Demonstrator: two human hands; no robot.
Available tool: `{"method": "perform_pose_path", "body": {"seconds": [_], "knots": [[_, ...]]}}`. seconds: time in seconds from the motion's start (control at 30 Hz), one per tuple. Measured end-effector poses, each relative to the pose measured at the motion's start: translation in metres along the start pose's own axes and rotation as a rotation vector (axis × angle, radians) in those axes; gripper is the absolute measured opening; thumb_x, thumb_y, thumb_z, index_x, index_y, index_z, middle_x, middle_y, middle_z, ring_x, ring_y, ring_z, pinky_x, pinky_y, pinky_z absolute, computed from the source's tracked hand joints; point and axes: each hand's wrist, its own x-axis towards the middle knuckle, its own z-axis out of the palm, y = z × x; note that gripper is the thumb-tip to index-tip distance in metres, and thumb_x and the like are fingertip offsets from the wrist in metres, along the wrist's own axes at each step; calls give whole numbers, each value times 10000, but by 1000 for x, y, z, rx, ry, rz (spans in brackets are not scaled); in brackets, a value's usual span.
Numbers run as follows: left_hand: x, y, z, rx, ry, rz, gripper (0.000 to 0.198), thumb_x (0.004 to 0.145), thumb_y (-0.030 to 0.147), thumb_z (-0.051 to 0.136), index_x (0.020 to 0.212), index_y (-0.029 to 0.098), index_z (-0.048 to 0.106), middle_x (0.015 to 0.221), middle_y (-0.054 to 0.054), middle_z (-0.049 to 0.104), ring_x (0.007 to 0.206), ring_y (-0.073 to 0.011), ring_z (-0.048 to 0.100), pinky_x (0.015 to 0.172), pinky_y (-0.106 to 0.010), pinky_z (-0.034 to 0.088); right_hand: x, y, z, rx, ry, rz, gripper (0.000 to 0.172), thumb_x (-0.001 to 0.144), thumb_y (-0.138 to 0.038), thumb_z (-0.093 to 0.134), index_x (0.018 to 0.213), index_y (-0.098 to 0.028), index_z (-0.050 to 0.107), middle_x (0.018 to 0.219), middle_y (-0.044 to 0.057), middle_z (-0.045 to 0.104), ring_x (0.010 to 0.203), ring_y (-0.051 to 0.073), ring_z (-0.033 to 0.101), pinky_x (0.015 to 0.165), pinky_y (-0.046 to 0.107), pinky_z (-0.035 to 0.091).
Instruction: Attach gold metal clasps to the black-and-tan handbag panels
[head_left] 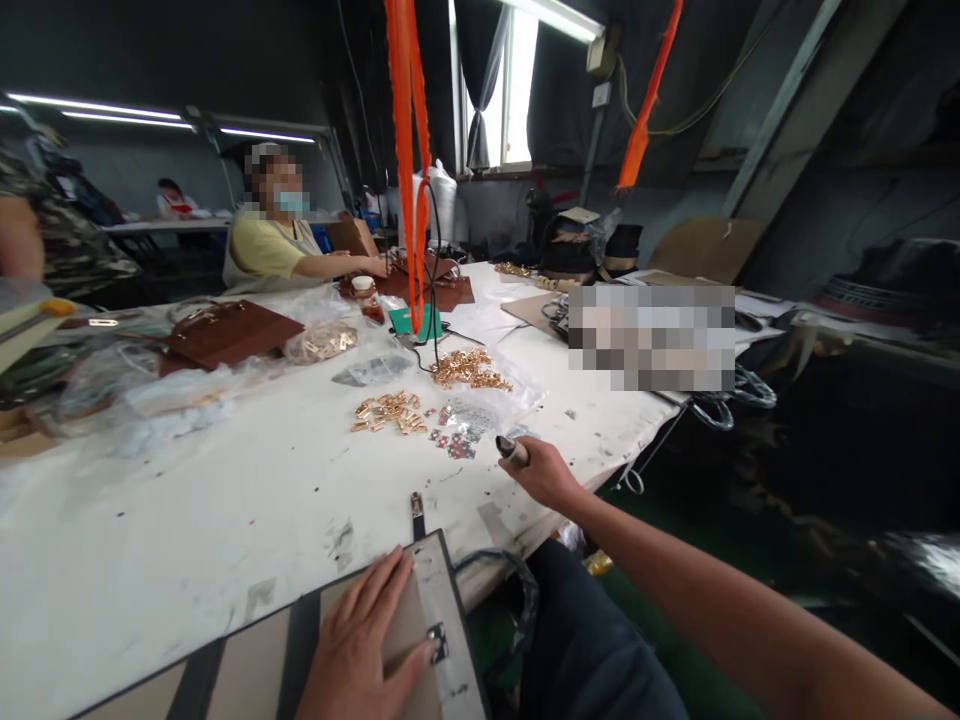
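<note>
My left hand lies with fingers stretched out on a beige bag panel with dark straps at the bottom of the view. Its thumb touches a small metal plate near the panel's edge. A short dark strap with a metal clasp sticks out past the panel's far corner. Over the table's right side, my right hand is closed round a short hand tool with a pale body and a dark metal end; its exact kind is unclear. A dark looped bag handle hangs at the panel's right.
Gold metal fittings and another gold pile lie mid-table, beside small flat metal plates. Orange strips hang from above. A co-worker sits across the white table. Brown bag pieces lie left.
</note>
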Motion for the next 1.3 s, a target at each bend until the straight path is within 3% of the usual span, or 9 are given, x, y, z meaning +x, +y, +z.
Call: {"method": "perform_pose_path", "body": {"seconds": [0.1, 0.23, 0.4, 0.63, 0.77, 0.87, 1.0, 1.17, 1.3], "knots": [[0, -3, 1, 19, -24, 8, 797, 869, 437, 675, 1623, 334, 438, 1654, -48, 483, 1476, -360, 513, 1181, -554, 491, 31, 17, -23, -101, 10, 22, 194, 813, -184, 639, 968, -205, 754, 988, 43, 746, 887, 193, 637, 797, 272, 462], [-1, -8, 2, 32, -47, 24, 806, 868, 430, 682, 1627, 310, 438, 1664, -49, 464, 1492, -363, 494, 1183, -564, 489, 63, 31, -38, -235, -88, 96, 189, 806, -238, 706, 979, -237, 783, 888, 19, 763, 805, 194, 647, 703, 262, 419], [-6, -15, 3, 23, -67, 55, 867, 852, 477, 736, 1642, 340, 407, 1672, -38, 442, 1492, -367, 495, 1189, -517, 492, 79, 26, -21, -345, -180, 204, 244, 785, -470, 789, 887, -249, 806, 864, 43, 771, 791, 228, 679, 651, 284, 388], [-9, -22, 17, 76, -35, 10, 903, 829, 560, 805, 1626, 404, 410, 1631, -38, 502, 1453, -371, 539, 1180, -480, 486, 83, 20, -5, -321, -189, 283, 145, 789, -337, 774, 881, -228, 801, 866, 76, 777, 810, 255, 703, 617, 308, 367], [-7, -19, 9, -4, -149, 32, 916, 852, 667, 739, 1642, 355, 396, 1659, -61, 456, 1483, -378, 502, 1203, -491, 461, 83, 14, -12, -220, -205, 297, 106, 771, -286, 790, 838, -205, 779, 751, 50, 743, 693, 214, 671, 577, 282, 366], [-7, -2, -7, -68, -213, -46, 958, 823, 623, 771, 1647, 298, 404, 1704, -79, 381, 1542, -396, 410, 1257, -547, 380, 74, 3, -22, -107, -250, 311, 134, 794, -290, 771, 813, -160, 745, 631, 35, 682, 582, 174, 610, 539, 263, 378], [-4, 23, -24, -119, -205, -132, 876, 837, 455, 775, 1624, 274, 437, 1722, -72, 364, 1577, -364, 345, 1302, -568, 289, 42, -28, -20, 84, -382, 292, 212, 840, -361, 738, 849, -149, 725, 600, 9, 654, 527, 123, 549, 510, 227, 396], [1, 32, -31, -143, -206, -119, 871, 839, 437, 776, 1612, 220, 436, 1708, -115, 387, 1567, -366, 359, 1291, -589, 293, -20, -82, 21, 340, -614, 271, 165, 754, -271, 769, 873, -163, 732, 655, -7, 675, 537, 127, 597, 495, 215, 433], [0, 33, -31, -153, -191, -106, 888, 847, 477, 773, 1613, 198, 421, 1701, -134, 396, 1565, -363, 359, 1287, -586, 296, -48, -104, 53, 370, -656, 271, 107, 745, -219, 746, 832, -158, 733, 658, -20, 666, 532, 118, 575, 521, 220, 451]]}}
